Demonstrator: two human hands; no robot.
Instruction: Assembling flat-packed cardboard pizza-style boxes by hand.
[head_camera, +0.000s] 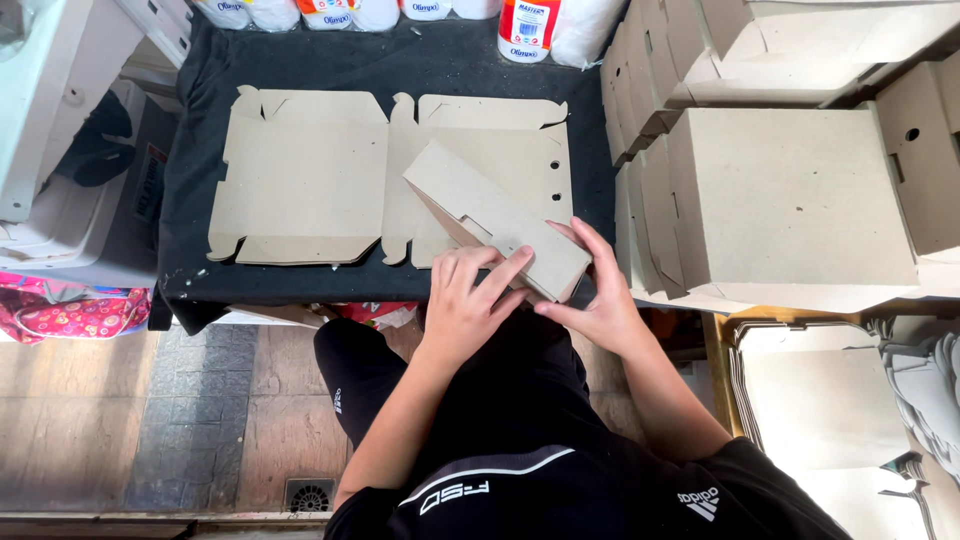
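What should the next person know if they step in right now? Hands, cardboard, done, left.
Left hand: fingers pressing a folded flap of the cardboard blank.
Right hand: steadies the flap's near end.
Blank lies flat on the black cloth table; only this one flap is raised.
Done: one side fold begun. Left: other flaps still flat.
Folded boxes are stacked to the right.
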